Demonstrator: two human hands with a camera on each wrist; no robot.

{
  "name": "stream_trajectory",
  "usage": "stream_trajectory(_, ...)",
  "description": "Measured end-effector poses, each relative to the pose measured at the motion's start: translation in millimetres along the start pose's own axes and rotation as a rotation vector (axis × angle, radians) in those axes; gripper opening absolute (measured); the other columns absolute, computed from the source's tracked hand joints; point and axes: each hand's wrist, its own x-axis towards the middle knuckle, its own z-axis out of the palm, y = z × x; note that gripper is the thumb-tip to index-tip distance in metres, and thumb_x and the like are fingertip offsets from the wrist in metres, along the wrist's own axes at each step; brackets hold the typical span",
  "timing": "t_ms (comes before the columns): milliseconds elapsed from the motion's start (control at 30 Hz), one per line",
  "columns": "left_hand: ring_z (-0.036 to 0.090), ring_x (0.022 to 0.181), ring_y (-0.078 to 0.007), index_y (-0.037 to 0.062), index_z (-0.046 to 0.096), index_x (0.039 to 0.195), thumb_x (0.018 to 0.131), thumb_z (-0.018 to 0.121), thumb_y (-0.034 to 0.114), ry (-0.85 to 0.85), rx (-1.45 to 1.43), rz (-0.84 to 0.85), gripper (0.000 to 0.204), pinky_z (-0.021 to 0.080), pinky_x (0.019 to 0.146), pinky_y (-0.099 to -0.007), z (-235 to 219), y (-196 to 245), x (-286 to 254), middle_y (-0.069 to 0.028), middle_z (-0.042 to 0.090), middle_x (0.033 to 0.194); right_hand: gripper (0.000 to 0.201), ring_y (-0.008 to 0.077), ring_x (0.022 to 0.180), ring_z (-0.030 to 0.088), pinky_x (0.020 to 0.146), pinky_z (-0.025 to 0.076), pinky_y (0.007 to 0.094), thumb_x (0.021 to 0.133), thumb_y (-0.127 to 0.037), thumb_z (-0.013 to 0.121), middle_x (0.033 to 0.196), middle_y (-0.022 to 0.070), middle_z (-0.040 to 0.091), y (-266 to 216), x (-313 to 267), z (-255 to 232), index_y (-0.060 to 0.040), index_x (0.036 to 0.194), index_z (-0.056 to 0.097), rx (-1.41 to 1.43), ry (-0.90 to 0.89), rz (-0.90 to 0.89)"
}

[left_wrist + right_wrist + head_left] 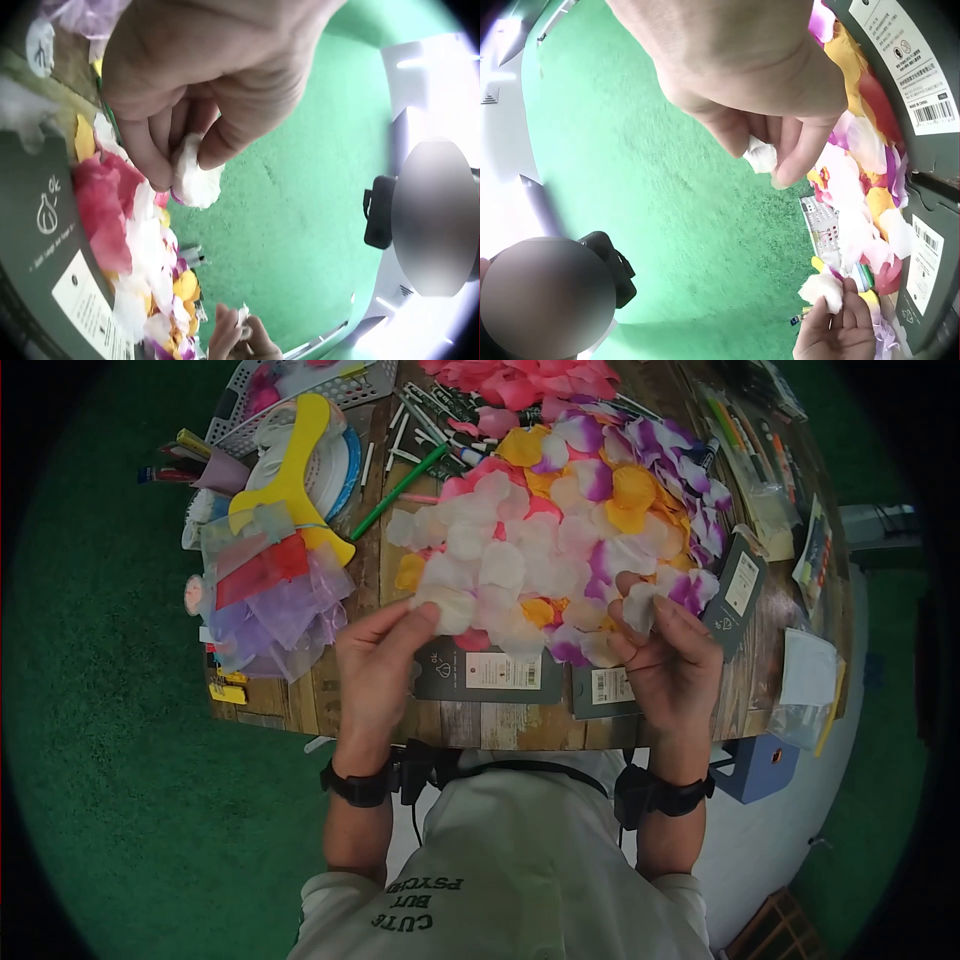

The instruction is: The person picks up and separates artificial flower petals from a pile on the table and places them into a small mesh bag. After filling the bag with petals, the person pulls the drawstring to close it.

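Note:
My left hand (378, 670) pinches white petals (445, 607) between thumb and fingers at the near left of a petal heap; the left wrist view shows them as a small bunch (198, 176). On the other side, my right hand (668, 670) pinches a white petal (638, 610) between thumb and fingertips, also plain in the right wrist view as a white piece (760, 155). Between and beyond both hands spreads the heap of artificial petals (500, 560), in white, yellow, pink and purple. Dark printed cards (440, 678) lie along its near edge.
Left of the heap are sheer pouches (285, 600), a yellow Y-shaped piece (285, 480) and a grey basket (350, 390). A green pencil (400, 492) and several markers lie behind. Pink petals (525, 378) sit at the far edge, bagged pens (745, 450) at the right.

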Motion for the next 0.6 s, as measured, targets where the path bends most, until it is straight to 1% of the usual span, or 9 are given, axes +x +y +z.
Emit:
stream_trajectory(67, 0.061, 0.076, -0.0094, -0.0038, 0.066, 0.097, 0.082, 0.064, 0.008, 0.041, -0.032, 0.031, 0.019, 0.048, 0.070, -0.0214, -15.1, 4.7, 6.2, -0.0066, 0.067, 0.088, 0.029, 0.0319, 0.097, 0.062, 0.074, 0.057, 0.0374, 0.087, -0.009, 0.054, 0.113, 0.0213, 0.057, 3.9, -0.3, 4.7, 0.0103, 0.109, 0.055, -0.025, -0.002, 0.001)
stream_trajectory(133, 0.064, 0.086, -0.0211, -0.0076, 0.063, 0.098, 0.084, 0.059, 0.005, 0.094, -0.051, 0.080, 0.019, 0.051, 0.080, -0.0324, -22.8, 9.4, 13.2, -0.0140, 0.065, 0.095, 0.029, 0.0320, 0.096, 0.062, 0.073, 0.057, 0.0371, 0.087, -0.009, 0.054, 0.110, 0.0213, 0.059, 6.2, -0.3, 8.5, 0.0103, 0.109, 0.055, -0.051, -0.002, -0.004)
stream_trajectory(167, 0.064, 0.086, -0.0211, -0.0076, 0.063, 0.098, 0.084, 0.059, 0.005, 0.092, -0.055, 0.079, 0.019, 0.051, 0.080, -0.0324, -24.5, 11.8, 15.8, -0.0140, 0.065, 0.095, 0.028, 0.0324, 0.095, 0.063, 0.072, 0.058, 0.0366, 0.087, -0.008, 0.055, 0.108, 0.0214, 0.060, 6.9, -1.5, 9.5, 0.0105, 0.108, 0.056, -0.077, -0.005, -0.007)
stream_trajectory(233, 0.062, 0.080, -0.0116, -0.0041, 0.065, 0.100, 0.082, 0.064, 0.007, 0.154, -0.021, 0.109, 0.021, 0.048, 0.072, -0.0222, -26.3, 15.9, 19.6, -0.0094, 0.066, 0.093, 0.028, 0.0329, 0.094, 0.063, 0.071, 0.058, 0.0362, 0.086, -0.007, 0.056, 0.105, 0.0214, 0.060, 7.6, -4.7, 9.5, 0.0107, 0.107, 0.056, -0.107, 0.000, -0.012)
stream_trajectory(267, 0.062, 0.080, -0.0116, -0.0041, 0.065, 0.100, 0.082, 0.064, 0.007, 0.150, -0.024, 0.105, 0.021, 0.048, 0.072, -0.0222, -31.0, 15.3, 21.6, -0.0094, 0.066, 0.093, 0.028, 0.0328, 0.094, 0.063, 0.070, 0.059, 0.0362, 0.086, -0.008, 0.055, 0.111, 0.0237, 0.057, 7.9, -5.9, 9.0, 0.0109, 0.107, 0.057, -0.133, 0.016, -0.019)
stream_trajectory(367, 0.061, 0.088, -0.0135, -0.0052, 0.063, 0.105, 0.081, 0.064, 0.008, 0.158, 0.157, 0.050, 0.027, 0.047, 0.077, -0.0242, -44.3, 13.2, 24.4, -0.0133, 0.064, 0.103, 0.029, 0.0325, 0.093, 0.063, 0.068, 0.059, 0.0359, 0.086, -0.008, 0.054, 0.117, 0.0259, 0.054, 9.7, -6.7, 10.9, 0.0113, 0.107, 0.057, -0.165, 0.025, -0.033)
stream_trajectory(433, 0.058, 0.098, -0.0157, -0.0053, 0.062, 0.106, 0.081, 0.064, 0.008, 0.165, 0.271, 0.111, 0.029, 0.046, 0.083, -0.0264, -46.8, 14.5, 21.1, -0.0175, 0.059, 0.115, 0.029, 0.0323, 0.092, 0.063, 0.067, 0.059, 0.0357, 0.086, -0.008, 0.054, 0.116, 0.0259, 0.054, 12.0, -7.4, 12.2, 0.0115, 0.108, 0.056, -0.174, 0.017, -0.035)
stream_trajectory(567, 0.056, 0.105, -0.0197, -0.0055, 0.064, 0.102, 0.081, 0.063, 0.008, 0.164, 0.214, 0.098, 0.025, 0.045, 0.087, -0.0295, -39.8, 24.1, 6.7, -0.0212, 0.055, 0.120, 0.028, 0.0301, 0.087, 0.065, 0.066, 0.059, 0.0330, 0.086, -0.008, 0.055, 0.114, 0.0255, 0.056, 14.1, -6.4, 24.9, 0.0114, 0.106, 0.057, -0.256, 0.015, 0.018)
stream_trajectory(600, 0.056, 0.105, -0.0215, -0.0056, 0.065, 0.101, 0.081, 0.062, 0.007, -0.033, 0.051, 0.076, 0.023, 0.045, 0.087, -0.0309, -35.1, 26.8, 0.2, -0.0214, 0.055, 0.120, 0.028, 0.0288, 0.084, 0.066, 0.065, 0.059, 0.0316, 0.085, -0.008, 0.056, 0.114, 0.0253, 0.056, 14.4, -6.7, 30.5, 0.0111, 0.106, 0.058, -0.298, 0.007, 0.054)
